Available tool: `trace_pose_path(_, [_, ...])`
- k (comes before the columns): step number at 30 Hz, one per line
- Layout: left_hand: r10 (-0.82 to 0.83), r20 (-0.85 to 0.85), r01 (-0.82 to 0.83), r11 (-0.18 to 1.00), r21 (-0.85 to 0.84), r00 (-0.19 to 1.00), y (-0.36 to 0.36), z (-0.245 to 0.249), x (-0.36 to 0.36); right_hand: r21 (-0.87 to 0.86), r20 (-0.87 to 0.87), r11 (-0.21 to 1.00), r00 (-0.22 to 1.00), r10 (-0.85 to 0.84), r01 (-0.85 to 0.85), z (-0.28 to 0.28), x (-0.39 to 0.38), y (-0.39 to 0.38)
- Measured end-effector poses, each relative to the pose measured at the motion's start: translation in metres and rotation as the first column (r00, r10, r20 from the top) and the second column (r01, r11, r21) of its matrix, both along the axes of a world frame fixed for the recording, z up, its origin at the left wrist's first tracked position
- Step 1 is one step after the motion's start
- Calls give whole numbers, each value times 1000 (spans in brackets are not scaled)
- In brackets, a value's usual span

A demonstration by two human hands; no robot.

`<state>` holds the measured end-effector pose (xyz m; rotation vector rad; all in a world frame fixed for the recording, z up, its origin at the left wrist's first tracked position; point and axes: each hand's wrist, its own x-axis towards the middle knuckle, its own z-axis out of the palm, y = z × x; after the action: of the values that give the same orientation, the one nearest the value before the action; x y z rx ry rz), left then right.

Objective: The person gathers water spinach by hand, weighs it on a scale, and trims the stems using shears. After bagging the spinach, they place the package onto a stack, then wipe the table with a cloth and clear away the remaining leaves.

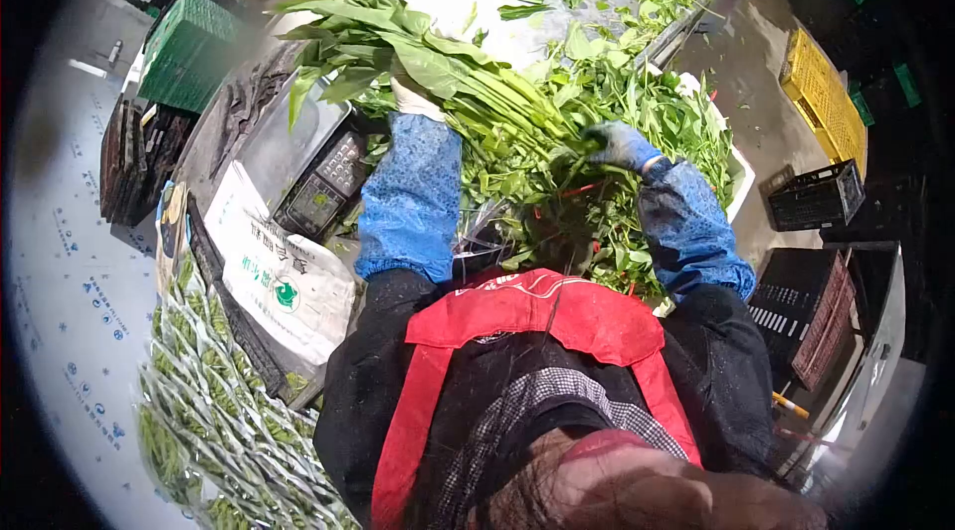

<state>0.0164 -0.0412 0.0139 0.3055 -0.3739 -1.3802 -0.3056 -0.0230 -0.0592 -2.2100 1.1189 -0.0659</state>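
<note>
The white sack [293, 286] at the left of the middle has the clearest writing. A row of big dark Chinese characters [288, 254] runs across it on a slant, and one looks like 合. Next to them are green characters [261, 276] and a round green sign [286, 295] with a white shape in it. The tiny print on the sack is too small to read. At the far left, a pale sheet [60, 232] has blue pictures and rows of little blue print, too small to read. The dark keypad box [323, 182] has pale marks on its keys, too tiny to tell. White marks on the red apron [537, 311], low in the middle, are hard to read.
</note>
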Motion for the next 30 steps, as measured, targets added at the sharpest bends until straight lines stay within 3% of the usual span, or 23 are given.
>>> trace_pose_path(1, [-73,13,73,996,-51,997,-2,-1,-1,-200,63,972,992,-111,122,23,13,8])
trace_pose_path(3, [-150,28,152,983,-100,988,-1,-4,-13,-362,356,900,928,-108,243,46,37,2])
trace_pose_path(4, [-151,19,152,984,-94,988,4,-5,-25,-182,566,945,815,-124,270,43,49,-7])
trace_pose_path(6, [-232,-79,224,969,-101,969,8,-9,-42,131,772,985,612,-171,111,40,70,-13])
trace_pose_path(7, [-240,-112,227,967,-116,964,5,-10,-43,455,644,859,580,-499,233,43,76,-8])
trace_pose_path(8, [-247,-145,229,965,-130,958,5,-9,-44,480,713,842,450,-537,246,55,79,2])
trace_pose_path(9, [-262,77,271,952,-145,962,9,-8,-37,505,766,825,309,-564,254,64,79,9])
trace_pose_path(10, [-277,-23,272,955,-120,961,6,-13,-27,665,743,746,61,-666,36,35,73,-1])
trace_pose_path(12, [-316,-102,292,936,-196,943,-4,-20,-14,736,559,651,377,-739,185,21,37,-8])
trace_pose_path(13, [-247,-84,232,960,-157,966,-4,-19,-8,354,455,783,638,-622,511,-6,27,-16])
trace_pose_path(15, [-41,92,48,996,-72,995,-6,-20,3,35,50,888,887,-460,458,-16,-3,-19])
trace_pose_path(16, [13,90,-16,999,29,996,-1,-12,-1,7,-9,917,917,-398,399,-3,-7,-11])
trace_pose_path(17, [66,92,-78,988,131,994,5,0,-5,-188,21,912,930,-367,364,4,-1,-4])
trace_pose_path(18, [-50,99,43,997,66,994,6,4,-7,-372,45,870,942,-332,325,8,8,1])
trace_pose_path(19, [-57,112,49,996,71,992,-5,-5,-9,-349,241,873,933,-267,340,15,20,2])
trace_pose_path(20, [40,137,-71,972,225,990,4,16,-30,-429,296,838,929,-221,336,35,37,11])
trace_pose_path(21, [43,179,-83,970,227,983,5,18,-39,-508,348,793,922,-169,337,57,54,23])
trace_pose_path(23, [-28,190,-5,985,170,981,-1,0,-48,-688,290,668,951,-105,283,79,86,39])
trace_pose_path(24, [-71,181,29,975,221,981,17,22,-63,-750,248,616,966,-79,243,83,94,44])
trace_pose_path(25, [31,248,-110,943,313,968,19,28,-76,-830,229,528,973,30,179,68,96,34])
trace_pose_path(28, [-135,138,85,945,316,981,9,14,-59,-644,475,744,855,208,176,34,85,21])
trace_pose_path(29, [-142,121,120,978,172,982,3,7,-52,-586,405,797,904,134,145,43,81,28])
trace_pose_path(30, [-65,161,27,974,227,985,1,-5,-51,-521,326,845,943,62,124,51,77,35])
